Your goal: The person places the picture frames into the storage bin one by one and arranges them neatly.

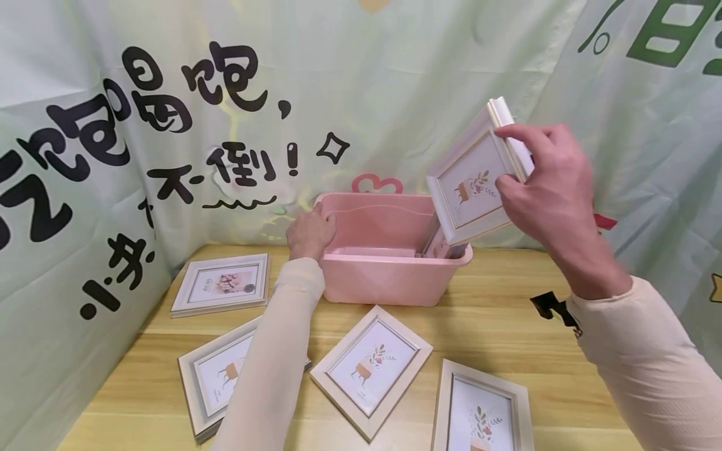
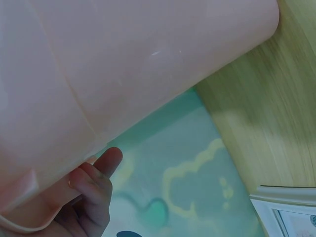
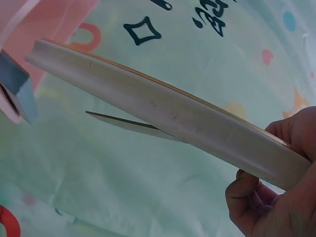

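My right hand pinches a white picture frame by its right edge, tilted above the right end of a pink plastic bin. The frame's print shows a potted plant; in the right wrist view its pale side is edge-on, with a thin back stand sticking out. My left hand grips the bin's left end, its fingers curled at the rim in the left wrist view. Inside the bin, a pink and grey item leans at the right end, partly hidden by the frame.
A frame with a flower print lies left of the bin. Nearer lie a frame partly under my left sleeve, a tilted frame in the middle and one cut off at the front. A printed cloth hangs behind the wooden table.
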